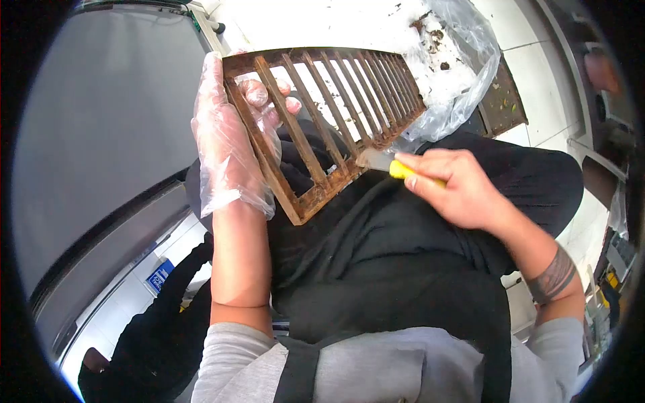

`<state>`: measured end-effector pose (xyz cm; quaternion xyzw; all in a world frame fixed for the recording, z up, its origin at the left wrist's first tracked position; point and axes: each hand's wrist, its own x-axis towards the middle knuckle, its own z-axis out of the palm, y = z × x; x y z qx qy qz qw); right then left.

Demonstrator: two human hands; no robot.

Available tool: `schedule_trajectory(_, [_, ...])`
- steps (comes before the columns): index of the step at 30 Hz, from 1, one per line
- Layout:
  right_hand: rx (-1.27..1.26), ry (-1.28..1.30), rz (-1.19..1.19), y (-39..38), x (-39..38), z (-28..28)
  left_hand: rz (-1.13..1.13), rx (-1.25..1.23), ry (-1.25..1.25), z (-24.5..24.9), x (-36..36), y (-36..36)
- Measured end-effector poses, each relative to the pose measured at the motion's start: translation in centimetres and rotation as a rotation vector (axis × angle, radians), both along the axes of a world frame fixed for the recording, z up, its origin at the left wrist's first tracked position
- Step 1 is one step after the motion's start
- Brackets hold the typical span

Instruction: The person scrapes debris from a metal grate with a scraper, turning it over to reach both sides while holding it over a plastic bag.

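A rusty slotted metal grate (322, 191) is tilted above my lap, its long bars running side by side. My left hand (225, 141), in a clear plastic glove, is closed around the grate's left end, with fingertips showing through the slots. In my right hand (460, 181), which is bare, is a scraper (401, 169) with a yellow handle. Its dirty flat blade touches the near edge of the grate, around the middle. The right hand's fingers are wrapped round the handle and hide part of it.
A clear plastic bag (470, 64) lies beyond the grate's far end. Dark crumbs are scattered on the white floor (289, 23). A brown, dirty panel (505, 104) is at the right, and a large grey appliance surface (121, 101) flanks my left side.
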<state>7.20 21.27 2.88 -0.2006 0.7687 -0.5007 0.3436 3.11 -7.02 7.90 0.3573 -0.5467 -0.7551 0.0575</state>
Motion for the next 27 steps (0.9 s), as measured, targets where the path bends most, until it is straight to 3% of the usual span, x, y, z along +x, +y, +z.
schedule_trajectory(5, [0.052,0.225,-0.157,-5.3,-1.4,-1.8,-0.02,-0.053,-0.024,-0.7,0.4,-0.2])
schedule_trajectory(9, [0.118,0.256,-0.125,-8.1,-6.0,-2.6,0.007,-0.042,-0.044,-0.7,0.6,0.1])
schedule_trajectory(12, [0.107,0.297,-0.01,-5.2,-3.2,-1.4,0.007,-0.071,-0.063,-0.2,0.6,0.2])
schedule_trajectory(14, [0.079,0.301,0.036,-2.0,0.1,-0.2,-0.015,-0.072,-0.036,-0.4,0.7,-0.3])
schedule_trajectory(18, [0.083,0.147,-0.086,-1.0,3.0,2.1,-0.023,-0.004,0.033,-0.6,1.1,0.1])
schedule_trajectory(20, [-0.057,0.068,-0.168,-1.9,3.4,2.0,0.015,0.021,0.112,-1.0,0.9,-0.1])
schedule_trajectory(23, [-0.002,0.106,-0.167,-3.9,2.4,1.6,0.06,0.004,0.054,-0.7,1.4,-0.1])
schedule_trajectory(24, [-0.092,0.161,-0.246,-5.1,2.2,0.4,0.051,0.024,0.091,-0.9,1.5,-0.2])
schedule_trajectory(27, [-0.018,0.073,-0.233,-8.0,-2.1,-0.4,0.078,-0.05,0.071,-1.2,2.0,-0.2])
